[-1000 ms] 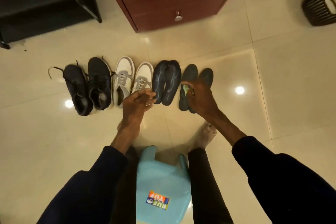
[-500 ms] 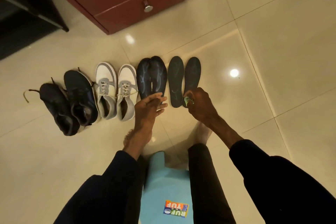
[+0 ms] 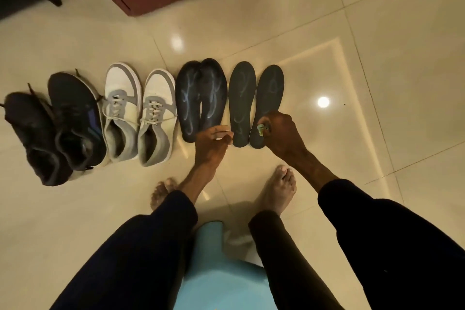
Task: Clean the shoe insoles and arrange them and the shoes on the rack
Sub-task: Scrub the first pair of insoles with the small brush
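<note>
Now my right hand (image 3: 279, 131) squeezes a small green cloth (image 3: 261, 129) on the end insole (image 3: 268, 105), flat on the floor (image 3: 377, 57). My left hand (image 3: 214, 139) touches a blue-marked insole (image 3: 210, 98); pinching or not, I cannot tell. Hard rubbing may slide the end insole away.

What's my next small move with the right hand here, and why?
Probably wipe the small green wad in your right hand up the rightmost insole toward its toe: it sits at the heel end, and pale marks show further up.
</note>
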